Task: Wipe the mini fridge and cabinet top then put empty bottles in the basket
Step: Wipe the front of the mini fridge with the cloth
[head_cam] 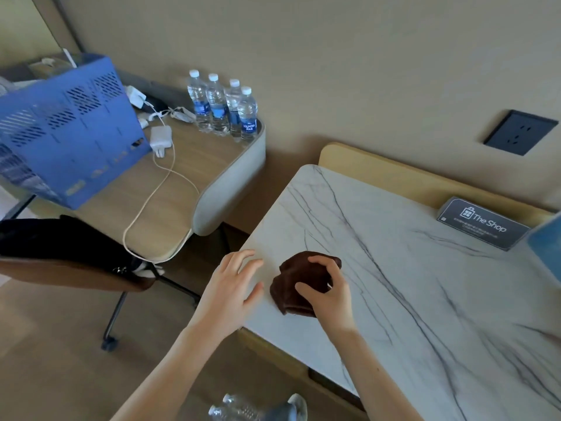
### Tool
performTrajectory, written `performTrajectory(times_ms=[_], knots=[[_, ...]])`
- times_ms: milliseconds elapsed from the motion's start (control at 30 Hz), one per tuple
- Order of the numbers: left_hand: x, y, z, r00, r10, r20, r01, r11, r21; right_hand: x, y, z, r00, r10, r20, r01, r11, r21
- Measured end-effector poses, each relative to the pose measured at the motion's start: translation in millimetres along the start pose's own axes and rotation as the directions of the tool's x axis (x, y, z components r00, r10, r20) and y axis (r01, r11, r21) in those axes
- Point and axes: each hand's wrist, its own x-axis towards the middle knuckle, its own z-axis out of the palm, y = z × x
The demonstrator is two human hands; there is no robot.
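Brown cloth [285, 279], bunched, sits on the marble tabletop [409, 268] of the cabinet, near its left edge, lower centre of frame. Right hand [329, 299] grasps it from above, fingers and thumb curled round the folds. Left hand [227, 291] is released, fingers spread, holding nothing, just beside the cloth at the marble's left edge; can't tell whether it touches the surface.

Blue perforated basket [69, 132] is at upper left, tilted, on the wooden tabletop [188, 165]. Four clear bottles [223, 107] with white caps and blue labels stand upright in a tight group at that tabletop's far right corner, against the wall. Can't tell if they're empty. More clear plastic bottles [236, 410] are at the bottom edge of frame, blurred, next to a shoe [297, 404].

White charger [161, 138] and its cable [151, 202] lie right of the basket. A chair [76, 268] with dark fabric on it is at the left. "The Shop" sign [482, 223] stands at the marble's back edge. Dark wall socket [520, 132], upper right.
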Motion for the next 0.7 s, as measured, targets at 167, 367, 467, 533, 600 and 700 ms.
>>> performTrajectory(times_ms=[167,367,467,533,600,700], knots=[[-59.1,-48.7,-32.8,0.996,0.09,0.009,-0.09,0.995,-0.037,-72.3,2.0,57.3,0.995,-0.012,-0.102,0.011,1.0,-0.017],[-152.8,-102.2,-67.3,0.969,0.22,0.114,-0.21,0.973,-0.091,-187.6,12.5,132.5,0.965,0.017,-0.261,-0.033,0.998,-0.055],[-192.1,-113.2,-86.3,0.959,0.249,0.131,-0.234,0.965,-0.123,-241.3,16.8,158.7,0.944,0.056,-0.325,-0.078,0.995,-0.056],[-209.5,-115.7,-98.9,0.951,0.279,0.134,-0.26,0.955,-0.141,-268.9,18.0,169.0,0.938,0.065,-0.341,-0.091,0.994,-0.061],[-222.5,-117.1,-108.4,0.94,0.317,0.13,-0.3,0.944,-0.135,-289.8,15.7,174.9,0.935,0.062,-0.35,-0.088,0.994,-0.061],[-240.0,-115.0,-118.7,0.921,0.378,0.097,-0.371,0.925,-0.084,-316.8,8.2,177.9,0.922,-0.021,-0.386,-0.034,0.99,-0.134]])
